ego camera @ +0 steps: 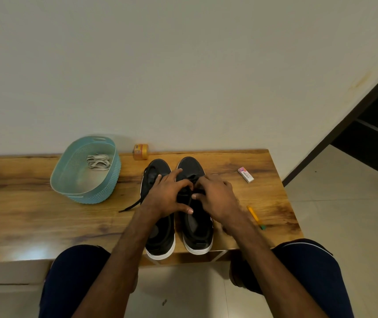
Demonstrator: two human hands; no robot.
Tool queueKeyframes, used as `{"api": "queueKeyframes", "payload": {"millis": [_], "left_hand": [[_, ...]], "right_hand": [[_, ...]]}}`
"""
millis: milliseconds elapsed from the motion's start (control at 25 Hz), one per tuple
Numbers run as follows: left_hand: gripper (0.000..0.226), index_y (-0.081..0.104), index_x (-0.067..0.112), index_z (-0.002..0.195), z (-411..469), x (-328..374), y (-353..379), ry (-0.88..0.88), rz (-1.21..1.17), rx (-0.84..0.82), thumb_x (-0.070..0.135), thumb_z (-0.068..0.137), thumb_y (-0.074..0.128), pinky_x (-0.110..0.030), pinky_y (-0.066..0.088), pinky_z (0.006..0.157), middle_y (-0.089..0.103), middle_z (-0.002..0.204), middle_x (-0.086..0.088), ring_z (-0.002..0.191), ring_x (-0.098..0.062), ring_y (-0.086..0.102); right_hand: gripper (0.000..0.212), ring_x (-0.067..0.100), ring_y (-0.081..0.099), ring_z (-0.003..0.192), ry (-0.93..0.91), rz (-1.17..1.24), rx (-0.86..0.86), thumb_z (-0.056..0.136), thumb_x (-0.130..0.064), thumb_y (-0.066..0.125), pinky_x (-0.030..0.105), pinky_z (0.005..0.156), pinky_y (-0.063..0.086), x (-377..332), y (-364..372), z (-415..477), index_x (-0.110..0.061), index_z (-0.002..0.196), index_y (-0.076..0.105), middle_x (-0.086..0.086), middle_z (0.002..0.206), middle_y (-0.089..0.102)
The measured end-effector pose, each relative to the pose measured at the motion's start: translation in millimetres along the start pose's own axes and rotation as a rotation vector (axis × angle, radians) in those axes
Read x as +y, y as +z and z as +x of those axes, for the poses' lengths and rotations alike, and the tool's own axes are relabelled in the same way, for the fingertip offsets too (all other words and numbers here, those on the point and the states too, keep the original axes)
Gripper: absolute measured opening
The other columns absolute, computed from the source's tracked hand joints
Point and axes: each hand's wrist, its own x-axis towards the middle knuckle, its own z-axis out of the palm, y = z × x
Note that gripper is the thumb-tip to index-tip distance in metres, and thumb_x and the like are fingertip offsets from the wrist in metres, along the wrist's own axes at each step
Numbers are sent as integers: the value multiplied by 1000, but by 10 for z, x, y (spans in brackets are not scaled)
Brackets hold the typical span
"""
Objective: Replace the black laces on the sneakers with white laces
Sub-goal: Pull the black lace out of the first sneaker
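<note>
- Right-hand fingers curled, pinching the black lace over the tongue of the right sneaker.
- Left-hand fingers straight and spread, lying across both toe caps and gripping nothing that I can see.
- Right hand sits over the eyelet rows, so I cannot tell how many rows are undone.
- Left hand reaches over the left sneaker and seems to steady the pair.
- Both sneakers stand side by side on the counter, toes to the wall, heels at the near edge.
- A loose lace end trails from the left sneaker onto the counter, so that one looks untied.
- White laces lie bundled in the teal basket, left of the sneakers, untouched.
- Progress, my read: early. Black laces are still being loosened, and no white lace is threaded.
- Left to do: strip both black laces, then thread white ones through both sneakers.
- Also on the counter: orange jar, eraser, pencil.
</note>
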Motion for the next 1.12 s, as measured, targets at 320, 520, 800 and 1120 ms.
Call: {"api": "queueKeyframes", "payload": {"millis": [320, 520, 800, 1120], "left_hand": [[67, 50, 43, 126, -30, 14, -18, 1, 47, 50, 60, 68, 78, -56, -20, 117, 8, 165, -5, 152, -27, 8], [66, 51, 42, 127, -46, 49, -32, -4, 47, 51, 59, 69, 78, -57, -20, 116, 8, 165, -6, 152, -27, 8], [74, 48, 39, 135, -29, 34, -20, -12, 94, 38, 64, 71, 74, -57, -19, 115, 7, 165, -7, 152, -26, 10], [66, 50, 44, 127, -61, 26, -9, -16, 46, 57, 60, 69, 77, -53, -25, 111, 9, 165, -6, 152, -26, 8]], "right_hand": [[4, 14, 58, 97, 243, 416, 439, 96, -20, 62, 35, 87, 50, 308, -388, -22, -20, 93, 60, -4, 105, 54], [19, 22, 50, 118, 124, 78, 353, 94, -24, 65, 43, 98, 46, 330, -351, -7, -21, 113, 64, 2, 126, 53], [26, 18, 33, 133, -20, -30, 50, 95, -33, 62, 45, 107, 32, 85, 72, 23, -24, 119, 62, -5, 139, 46], [5, 20, 56, 104, 217, 163, 431, 96, -13, 57, 36, 85, 45, 327, -314, 48, -15, 100, 60, 3, 115, 52]]}}
